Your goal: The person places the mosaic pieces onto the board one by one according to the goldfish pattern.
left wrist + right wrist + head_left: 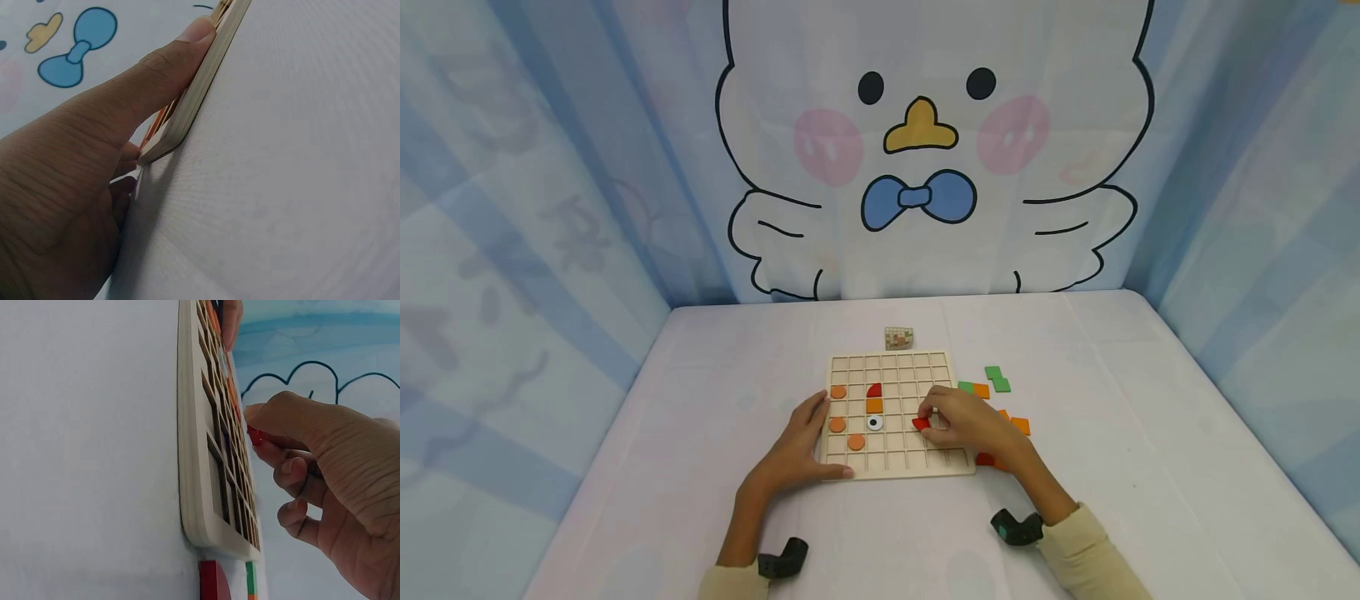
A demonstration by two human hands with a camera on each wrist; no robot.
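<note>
A wooden grid board (910, 462) lies on the table. My left hand (797, 446) grips its near left corner, the thumb (181, 56) along the near edge and the fingers by the left side. Over the board's right half, my right hand (973, 421) pinches a red tile (921, 424) between thumb and fingertips; the right wrist view shows this red tile (254, 435) just off the grid. In the cells sit several orange discs (856, 442), a white eye disc (875, 422) with a black centre, an orange square (874, 406) and a red rounded tile (874, 390).
Right of the board lie loose green tiles (1002, 385), orange tiles (1020, 426) and a dark red tile (985, 459), some partly hidden by my right hand. A small patterned card (898, 338) lies behind the board. Printed curtains (917, 250) surround the table (700, 375).
</note>
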